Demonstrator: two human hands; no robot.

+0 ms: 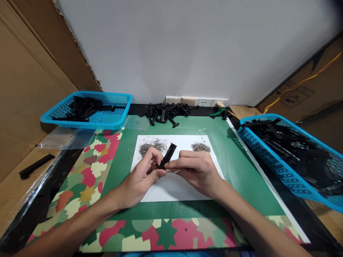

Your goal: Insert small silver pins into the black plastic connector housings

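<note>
A slim black plastic part (169, 154) is held above a white sheet (166, 189), tilted with its upper end to the right. My left hand (144, 175) is closed on its lower end, thumb and fingers pinching it. My right hand (197, 167) is closed too, its fingertips meeting the part's lower end from the right; whatever tiny thing they may pinch is too small to make out. Behind my left hand lies a loose pile of small metal pieces (158, 143). A smaller metal pile (200, 146) sits just behind my right hand.
A blue basket (107, 123) of black parts stands at the back left, a larger one (281, 178) at the right. More black parts (171, 112) are heaped at the wall near sockets (205, 102). One black part (36, 166) lies far left. Cardboard flanks both sides.
</note>
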